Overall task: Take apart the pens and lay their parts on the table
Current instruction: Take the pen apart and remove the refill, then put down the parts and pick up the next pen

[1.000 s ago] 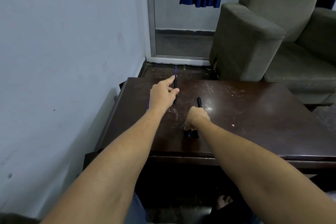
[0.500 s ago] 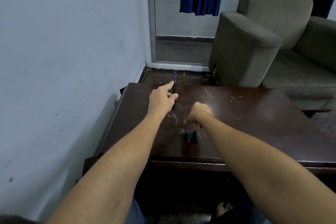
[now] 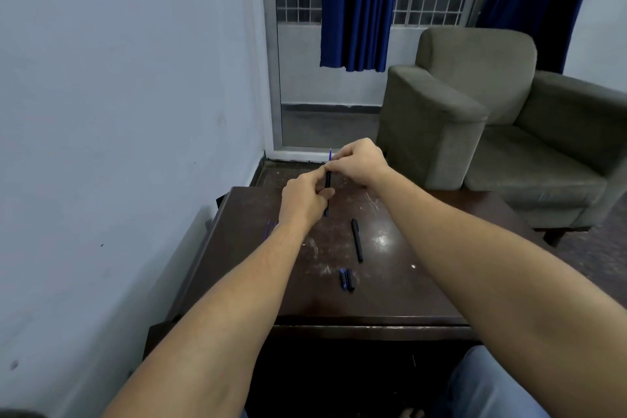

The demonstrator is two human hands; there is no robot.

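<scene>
I hold a black pen [image 3: 328, 181] upright above the far side of the dark wooden table [image 3: 400, 285]. My left hand [image 3: 303, 200] grips its lower barrel. My right hand [image 3: 361, 163] pinches its upper end, where a thin blue refill tip sticks out. A black pen barrel [image 3: 357, 244] lies on the table in front of my hands. Two short dark caps [image 3: 347, 280] lie side by side nearer the front edge. Thin blue refills [image 3: 268, 229] show on the table's left side, partly hidden by my left forearm.
A white wall runs close along the table's left side. A grey-green armchair [image 3: 475, 125] stands beyond the table's far right corner. A glass door with blue curtains [image 3: 354, 3] is behind. My knee in jeans [image 3: 492, 387] is at the bottom right.
My right hand has left the black barrel on the table and risen to the top of the pen in my left hand. The camera has tilted up.
</scene>
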